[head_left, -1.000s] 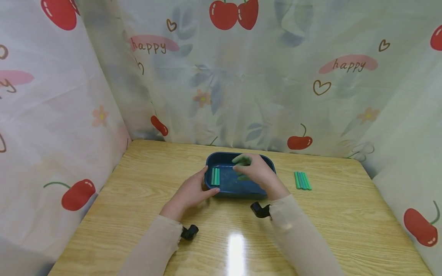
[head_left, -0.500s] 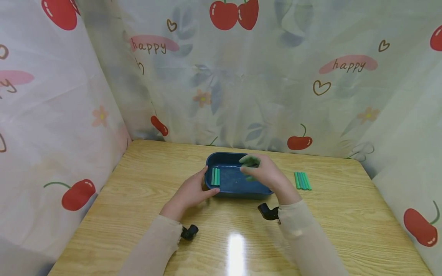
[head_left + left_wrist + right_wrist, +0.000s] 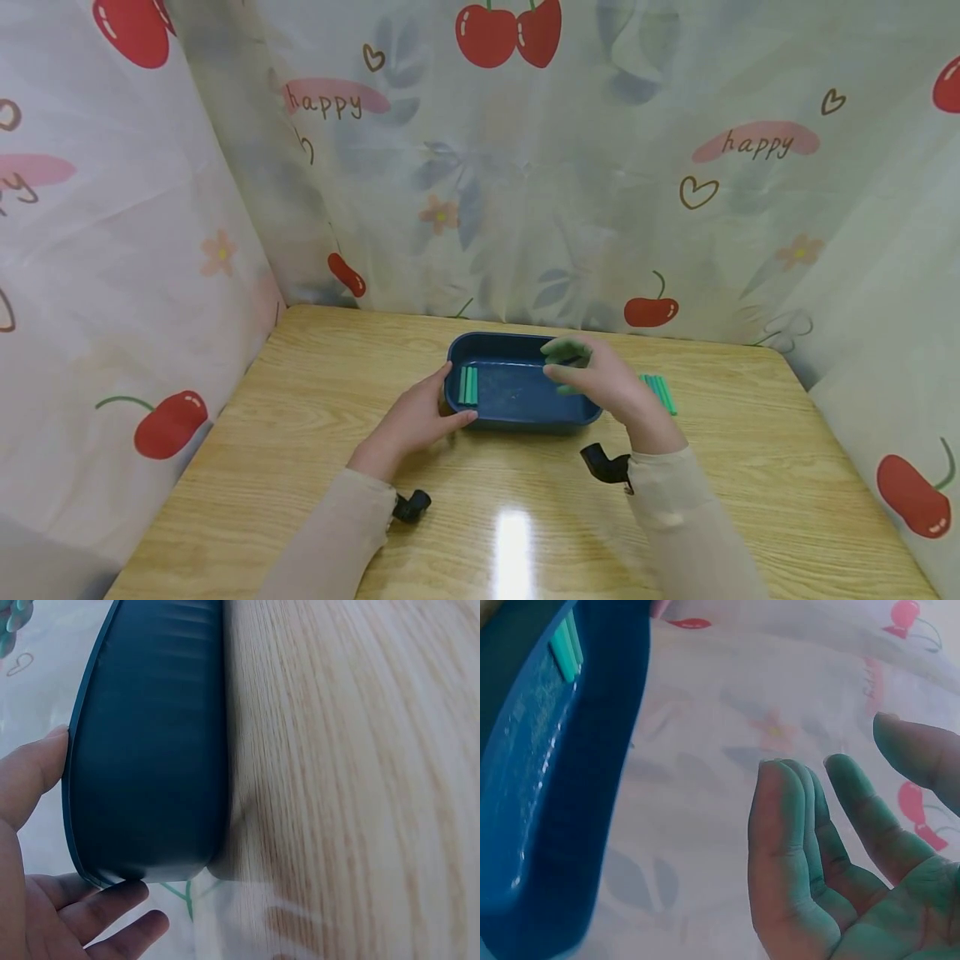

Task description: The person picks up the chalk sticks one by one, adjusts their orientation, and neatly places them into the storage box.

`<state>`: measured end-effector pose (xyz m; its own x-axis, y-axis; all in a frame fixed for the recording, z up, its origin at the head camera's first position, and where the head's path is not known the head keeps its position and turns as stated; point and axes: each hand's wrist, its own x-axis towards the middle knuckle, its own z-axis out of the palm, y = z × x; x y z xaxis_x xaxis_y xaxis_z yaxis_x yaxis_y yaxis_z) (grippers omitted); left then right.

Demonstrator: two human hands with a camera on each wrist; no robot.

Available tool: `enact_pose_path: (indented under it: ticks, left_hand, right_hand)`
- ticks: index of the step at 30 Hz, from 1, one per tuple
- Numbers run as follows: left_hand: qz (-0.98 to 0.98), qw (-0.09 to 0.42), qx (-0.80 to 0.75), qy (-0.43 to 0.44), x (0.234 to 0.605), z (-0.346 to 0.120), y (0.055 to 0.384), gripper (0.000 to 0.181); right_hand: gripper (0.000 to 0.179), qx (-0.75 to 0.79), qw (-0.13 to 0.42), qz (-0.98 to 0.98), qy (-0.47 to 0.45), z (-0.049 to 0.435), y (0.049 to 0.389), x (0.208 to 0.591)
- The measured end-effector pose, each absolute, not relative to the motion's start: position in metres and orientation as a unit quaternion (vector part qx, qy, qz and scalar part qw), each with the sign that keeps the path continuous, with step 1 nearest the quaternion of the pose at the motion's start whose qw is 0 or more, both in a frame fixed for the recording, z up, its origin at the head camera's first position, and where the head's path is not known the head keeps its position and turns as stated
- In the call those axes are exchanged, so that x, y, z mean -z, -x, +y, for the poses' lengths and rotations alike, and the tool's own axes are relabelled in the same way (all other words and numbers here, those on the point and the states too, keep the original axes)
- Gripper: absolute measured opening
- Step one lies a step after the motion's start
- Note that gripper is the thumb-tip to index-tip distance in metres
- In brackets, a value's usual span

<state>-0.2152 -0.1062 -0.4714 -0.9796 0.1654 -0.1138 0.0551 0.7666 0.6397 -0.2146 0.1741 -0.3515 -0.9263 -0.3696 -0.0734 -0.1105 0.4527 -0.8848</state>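
Three green sticks (image 3: 468, 385) lie side by side in a dark blue tray (image 3: 517, 423), tucked up against its left end. They all run front to back, and I think they are set that way so they sit neat and leave the rest of the tray's floor free.

The left hand (image 3: 411, 421) has hold of that same end. Its thumb (image 3: 43, 763) rests on the rim along the near side, and its fingers go round the short end, so the corner sits between them. My guess is that this stops the tray from sliding about on the wood table (image 3: 750, 467). Holding low at one corner also leaves the top open for the other hand.

The right hand (image 3: 603, 379) is up over the tray's right end. Its fingers bend softly, the thumb is well apart from them, and I can see nothing in its grasp. It does not seem to touch the tray.

More green sticks (image 3: 662, 395) lie on the table, just past the tray's right side. They are in a row too, but the right hand and wrist hide part of them, so I can't count them. They look to be put there because it's an easy spot for the right hand to reach, with the tray just next to it.
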Motion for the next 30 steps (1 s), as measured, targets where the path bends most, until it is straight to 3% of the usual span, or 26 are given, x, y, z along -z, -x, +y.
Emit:
enact_pose_path:
  ticks: [20,30]
  left_hand:
    - [0.936,0.085,-0.336,-0.055,0.469,-0.105,0.214,0.100]
    - [0.935,0.088,-0.340,-0.054,0.467,-0.104,0.213,0.100]
  right_hand:
    - [0.042,0.448,0.092,0.881,0.122,0.222,0.204,0.343]
    - [0.051,0.423,0.089,0.899,0.067,0.250,0.203,0.352]
